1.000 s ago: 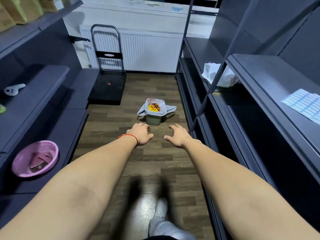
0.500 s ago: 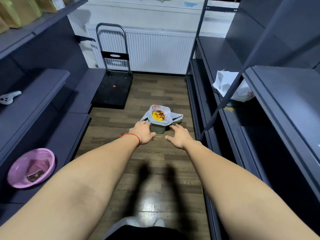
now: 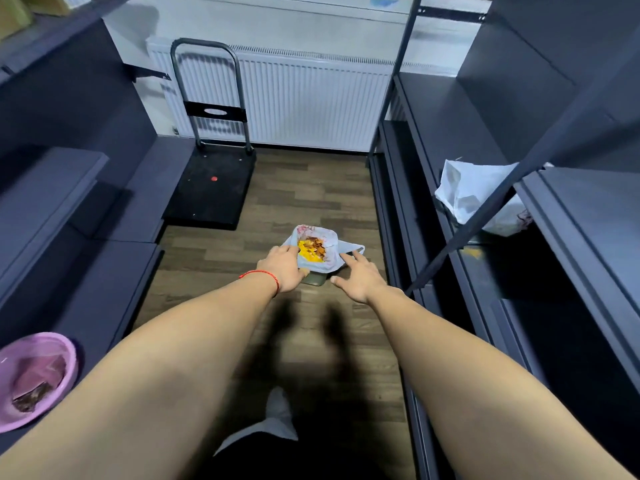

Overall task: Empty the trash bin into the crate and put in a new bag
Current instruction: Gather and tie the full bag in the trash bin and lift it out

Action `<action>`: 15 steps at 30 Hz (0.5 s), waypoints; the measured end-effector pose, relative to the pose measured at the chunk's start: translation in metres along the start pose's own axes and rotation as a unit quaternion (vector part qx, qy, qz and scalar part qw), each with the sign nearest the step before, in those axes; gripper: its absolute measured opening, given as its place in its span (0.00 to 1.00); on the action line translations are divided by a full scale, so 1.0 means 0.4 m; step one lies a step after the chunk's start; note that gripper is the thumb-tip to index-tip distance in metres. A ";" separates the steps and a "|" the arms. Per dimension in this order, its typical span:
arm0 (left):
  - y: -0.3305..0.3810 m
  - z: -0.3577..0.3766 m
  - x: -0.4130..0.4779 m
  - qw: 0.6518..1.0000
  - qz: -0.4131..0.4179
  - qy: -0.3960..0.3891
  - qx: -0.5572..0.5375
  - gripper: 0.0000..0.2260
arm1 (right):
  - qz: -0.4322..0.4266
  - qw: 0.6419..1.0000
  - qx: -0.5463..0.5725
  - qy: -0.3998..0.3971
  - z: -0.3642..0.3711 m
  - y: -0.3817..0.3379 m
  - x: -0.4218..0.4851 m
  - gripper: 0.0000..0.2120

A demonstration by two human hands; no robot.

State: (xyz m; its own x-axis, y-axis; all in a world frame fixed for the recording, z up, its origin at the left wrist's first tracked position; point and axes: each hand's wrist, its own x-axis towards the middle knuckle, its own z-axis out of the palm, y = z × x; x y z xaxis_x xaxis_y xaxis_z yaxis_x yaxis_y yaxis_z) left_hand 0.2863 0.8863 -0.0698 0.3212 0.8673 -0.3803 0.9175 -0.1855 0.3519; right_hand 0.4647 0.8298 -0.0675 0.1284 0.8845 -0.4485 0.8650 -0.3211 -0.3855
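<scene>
A small green trash bin (image 3: pixel 314 279) stands on the wooden floor, lined with a pale bag (image 3: pixel 330 241) that holds yellow and orange scraps (image 3: pixel 311 250). My left hand (image 3: pixel 282 268), with a red string at the wrist, reaches to the bag's left edge; whether it touches is unclear. My right hand (image 3: pixel 358 277) hovers at the bin's right side with fingers spread, index finger near the bag's handle. Neither hand holds anything. No crate is in view.
Dark grey shelving lines both sides of the narrow aisle. A crumpled white plastic bag (image 3: pixel 476 199) lies on the right shelf. A pink basin (image 3: pixel 36 377) with scraps sits on the low left shelf. A black platform trolley (image 3: pixel 209 188) stands before the radiator.
I have moved closer to the bin. Both hands have advanced from in front of it to its two sides.
</scene>
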 end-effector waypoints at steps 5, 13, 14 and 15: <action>-0.022 -0.081 0.145 1.000 0.012 -0.006 -0.001 0.27 | 0.019 1.000 0.019 0.005 -0.066 -0.039 0.133 0.34; -0.039 -0.141 0.335 0.999 0.031 0.000 0.011 0.29 | 0.037 0.999 0.024 0.019 -0.121 -0.062 0.307 0.33; -0.036 -0.144 0.360 0.999 0.033 -0.004 0.009 0.29 | 0.035 0.999 0.029 0.023 -0.127 -0.061 0.330 0.33; -0.033 -0.149 0.384 0.999 0.031 -0.005 0.006 0.29 | 0.033 0.999 0.033 0.023 -0.135 -0.056 0.355 0.33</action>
State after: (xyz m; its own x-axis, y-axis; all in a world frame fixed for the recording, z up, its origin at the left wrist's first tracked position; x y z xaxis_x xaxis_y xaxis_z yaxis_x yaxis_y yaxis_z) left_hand 0.3094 1.0495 -0.0820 0.3797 0.8492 -0.3669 0.8984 -0.2439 0.3653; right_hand 0.4896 0.9810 -0.0791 0.2071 0.8751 -0.4374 0.8200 -0.3991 -0.4102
